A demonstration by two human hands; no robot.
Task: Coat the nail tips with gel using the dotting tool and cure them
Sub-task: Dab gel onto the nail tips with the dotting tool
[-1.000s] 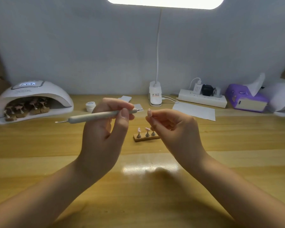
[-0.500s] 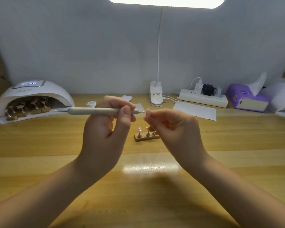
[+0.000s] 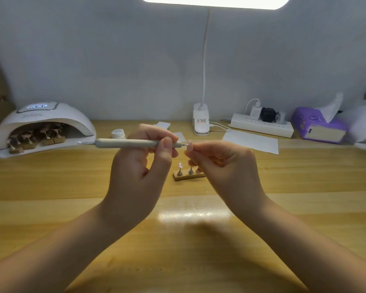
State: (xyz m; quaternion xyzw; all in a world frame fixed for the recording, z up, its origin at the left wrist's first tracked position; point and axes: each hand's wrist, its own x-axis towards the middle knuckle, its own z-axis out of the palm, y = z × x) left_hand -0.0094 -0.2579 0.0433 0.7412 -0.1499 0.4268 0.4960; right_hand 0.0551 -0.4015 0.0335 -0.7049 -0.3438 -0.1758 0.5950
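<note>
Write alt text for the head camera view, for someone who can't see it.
A left hand holds a grey dotting tool level, its tip at a nail tip pinched in the right hand, above a wooden table.

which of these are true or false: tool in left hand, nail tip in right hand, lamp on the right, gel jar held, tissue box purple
1. The left hand holds the tool. True.
2. The right hand pinches a nail tip. True.
3. The lamp with holders inside sits at the right. False: it sits at the left.
4. The gel jar is being held. False: it stands on the table.
5. The tissue box is purple. True.
</note>
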